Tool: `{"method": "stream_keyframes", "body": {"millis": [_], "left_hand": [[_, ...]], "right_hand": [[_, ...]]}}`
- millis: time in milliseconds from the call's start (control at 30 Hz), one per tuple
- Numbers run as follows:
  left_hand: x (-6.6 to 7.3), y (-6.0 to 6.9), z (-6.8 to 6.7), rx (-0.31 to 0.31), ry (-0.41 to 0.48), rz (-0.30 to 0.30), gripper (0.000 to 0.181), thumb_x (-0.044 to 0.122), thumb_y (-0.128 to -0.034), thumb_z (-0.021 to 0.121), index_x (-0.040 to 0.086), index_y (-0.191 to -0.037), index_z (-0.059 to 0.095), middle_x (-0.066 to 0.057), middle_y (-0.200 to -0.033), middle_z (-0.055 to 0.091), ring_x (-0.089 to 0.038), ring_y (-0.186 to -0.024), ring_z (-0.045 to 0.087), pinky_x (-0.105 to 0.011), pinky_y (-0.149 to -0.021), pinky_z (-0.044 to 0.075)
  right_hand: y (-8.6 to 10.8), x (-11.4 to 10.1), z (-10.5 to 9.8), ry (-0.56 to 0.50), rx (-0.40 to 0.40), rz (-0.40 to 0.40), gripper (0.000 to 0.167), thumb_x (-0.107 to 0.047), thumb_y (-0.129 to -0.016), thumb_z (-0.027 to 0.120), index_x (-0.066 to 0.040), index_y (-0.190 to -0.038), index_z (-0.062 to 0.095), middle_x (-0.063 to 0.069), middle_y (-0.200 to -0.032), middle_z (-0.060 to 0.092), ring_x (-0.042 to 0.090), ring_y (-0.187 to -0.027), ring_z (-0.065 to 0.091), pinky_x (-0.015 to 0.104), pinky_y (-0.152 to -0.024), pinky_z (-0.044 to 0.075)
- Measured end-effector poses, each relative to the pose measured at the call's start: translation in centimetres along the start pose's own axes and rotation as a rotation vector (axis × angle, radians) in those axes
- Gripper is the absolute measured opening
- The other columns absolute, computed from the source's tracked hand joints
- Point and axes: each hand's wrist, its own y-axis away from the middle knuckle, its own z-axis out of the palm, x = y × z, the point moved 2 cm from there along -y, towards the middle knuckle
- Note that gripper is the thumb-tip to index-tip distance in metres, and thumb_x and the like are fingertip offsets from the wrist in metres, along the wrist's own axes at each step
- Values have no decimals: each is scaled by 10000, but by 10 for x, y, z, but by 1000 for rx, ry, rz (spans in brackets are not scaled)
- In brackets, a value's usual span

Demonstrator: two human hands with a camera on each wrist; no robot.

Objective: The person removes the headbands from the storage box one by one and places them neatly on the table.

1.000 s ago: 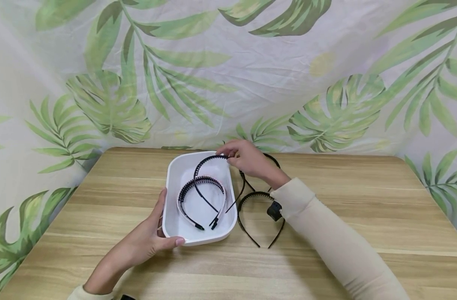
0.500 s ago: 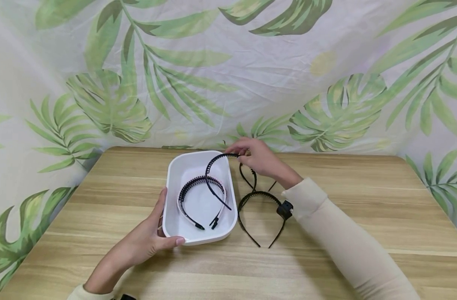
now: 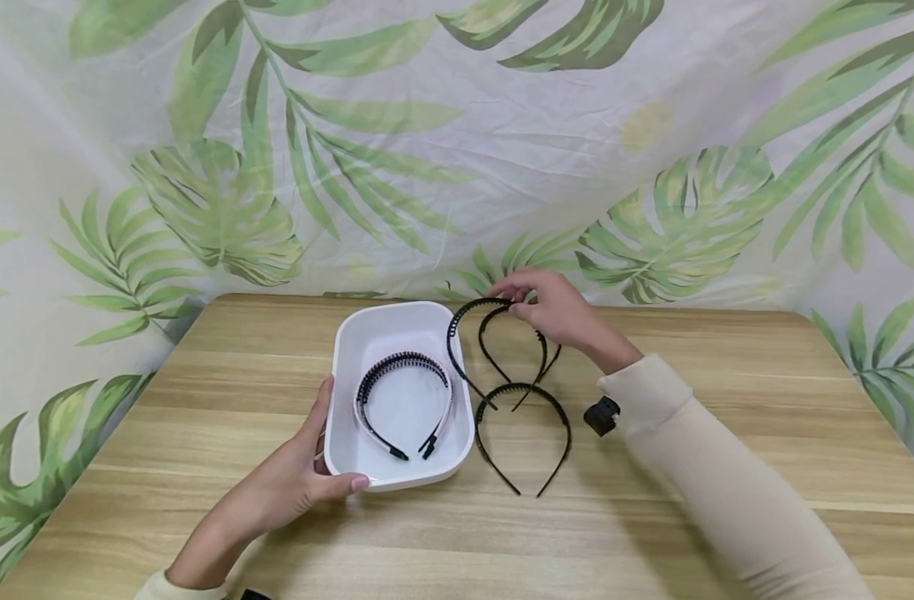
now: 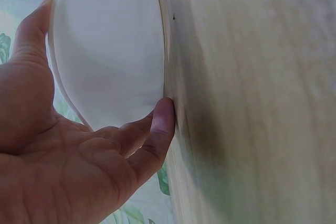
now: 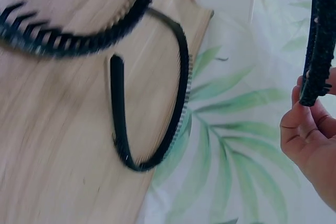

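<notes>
My right hand (image 3: pixel 557 308) pinches a black toothed headband (image 3: pixel 450 337) by its curved top, and the two ends hang down near the right rim of a white plastic tub (image 3: pixel 349 367). In the right wrist view, the fingertips and thumb press on the dark, rough band (image 5: pixel 320 35). My left hand (image 3: pixel 295 475) grips the tub's near left corner, thumb over the rim and other fingers along the outer wall (image 4: pixel 110 51). Inside the tub lie nested headbands (image 3: pixel 406 358), dark and pale pink, their ends toward me.
Right of the tub, a black headband (image 3: pixel 520 387) lies on the wooden table (image 3: pixel 689 417). Behind it another black headband (image 3: pixel 482 346) lies partly hidden under my right hand and the held one. A leaf-patterned cloth (image 3: pixel 546 167) hangs along the table's back edge.
My right hand has moved rightward, carrying the headband from over the tub to above the headbands on the table. My left hand and the tub have stayed put.
</notes>
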Motion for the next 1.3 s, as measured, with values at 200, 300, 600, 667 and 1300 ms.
{"method": "stream_keyframes", "body": {"millis": [200,300,600,667,1300], "left_hand": [[0,0,0,-12,15,10,1353,128,-891,840,233,-1629,-289,-338,-1714,-23,-433,-1260,607,-220,-873,581],[0,0,0,-11,16,7,1353,131,-891,841,242,-1630,-286,-324,-1719,-36,-420,-1251,617,-221,-867,581],[-1,1,0,-6,8,-14,1342,170,-890,848,304,-1637,-259,-255,-1741,-66,-400,-1230,627,-236,-859,588],[-1,1,0,-5,5,-17,1345,177,-890,850,305,-1636,-262,-259,-1739,-71,-410,-1236,621,-237,-861,588],[-1,2,0,-1,7,-8,1337,168,-892,848,322,-1638,-250,-235,-1743,-84,-397,-1219,627,-237,-851,587]], "right_hand": [[5,14,-13,13,19,-2,378,64,-965,564,-78,-1255,761,152,-1176,703,287,-1036,610,420,-879,500],[8,23,-20,17,28,19,373,60,-978,556,-67,-1269,753,154,-1213,698,297,-1054,609,430,-888,499],[17,43,-33,-14,40,88,364,59,-996,556,-40,-1304,724,176,-1319,655,319,-1104,587,454,-912,491],[19,47,-35,-18,45,100,358,60,-997,560,-36,-1300,724,177,-1333,653,327,-1110,588,457,-917,493],[35,84,-52,-92,59,288,367,26,-1014,549,-44,-1339,703,201,-1339,628,314,-1144,543,412,-905,472]]}}
